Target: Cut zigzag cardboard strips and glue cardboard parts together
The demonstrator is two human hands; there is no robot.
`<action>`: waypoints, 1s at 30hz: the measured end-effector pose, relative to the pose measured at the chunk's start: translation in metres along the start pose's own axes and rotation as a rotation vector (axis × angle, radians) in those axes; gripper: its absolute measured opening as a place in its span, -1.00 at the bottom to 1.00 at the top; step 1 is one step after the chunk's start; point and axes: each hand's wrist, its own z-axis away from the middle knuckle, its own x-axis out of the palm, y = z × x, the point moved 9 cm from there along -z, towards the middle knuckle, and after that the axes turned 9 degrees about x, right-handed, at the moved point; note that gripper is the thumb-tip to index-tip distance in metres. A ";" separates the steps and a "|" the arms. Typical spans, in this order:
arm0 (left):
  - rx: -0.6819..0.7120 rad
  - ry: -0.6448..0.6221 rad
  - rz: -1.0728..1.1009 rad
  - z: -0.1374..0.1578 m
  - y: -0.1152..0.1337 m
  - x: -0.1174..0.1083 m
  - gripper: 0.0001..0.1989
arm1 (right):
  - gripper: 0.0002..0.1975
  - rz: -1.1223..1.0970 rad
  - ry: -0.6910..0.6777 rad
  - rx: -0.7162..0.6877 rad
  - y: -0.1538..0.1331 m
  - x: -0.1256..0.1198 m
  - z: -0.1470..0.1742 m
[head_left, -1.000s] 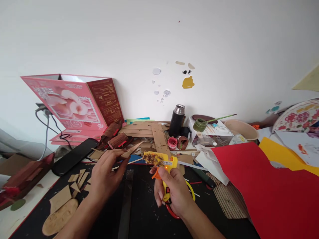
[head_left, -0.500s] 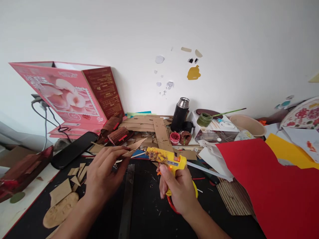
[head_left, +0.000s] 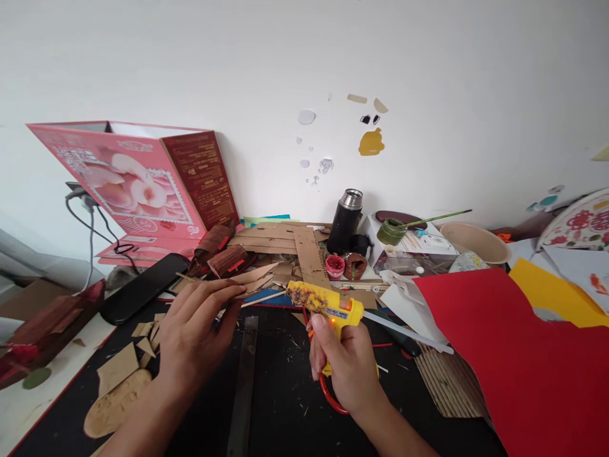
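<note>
My right hand (head_left: 349,355) is wrapped round the handle of a yellow hot glue gun (head_left: 311,298) with dark, burnt-looking stains on its front. A long translucent glue stick (head_left: 409,331) sticks out of its back, and its nozzle points left. My left hand (head_left: 195,336) pinches a thin piece of cardboard (head_left: 254,277), its pointed end facing right near the nozzle. A thin wooden stick (head_left: 264,298) juts out just below that piece; whether my left fingers grip it too, I cannot tell. Under the hands a metal ruler (head_left: 243,381) lies on the black mat (head_left: 285,406).
Cardboard scraps (head_left: 118,368) lie left, beside a black case (head_left: 145,289). Behind stand a pink box (head_left: 133,184), brown-painted cardboard rolls (head_left: 227,259), a black thermos (head_left: 346,222) and a green paint jar (head_left: 391,232). Red paper (head_left: 518,343) and corrugated cardboard (head_left: 447,381) cover the right.
The glue gun has shifted slightly right, so its nozzle is a little farther from my left hand. My left hand still pinches the cardboard. The whole view has moved slightly.
</note>
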 end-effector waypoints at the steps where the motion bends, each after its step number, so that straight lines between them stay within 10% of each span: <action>1: 0.003 -0.006 -0.004 0.000 0.000 0.001 -0.77 | -0.29 0.002 0.003 0.007 0.001 0.000 0.000; 30: -0.029 -0.013 0.042 0.002 0.001 0.006 -0.80 | -0.27 -0.016 0.020 0.037 0.003 -0.002 -0.001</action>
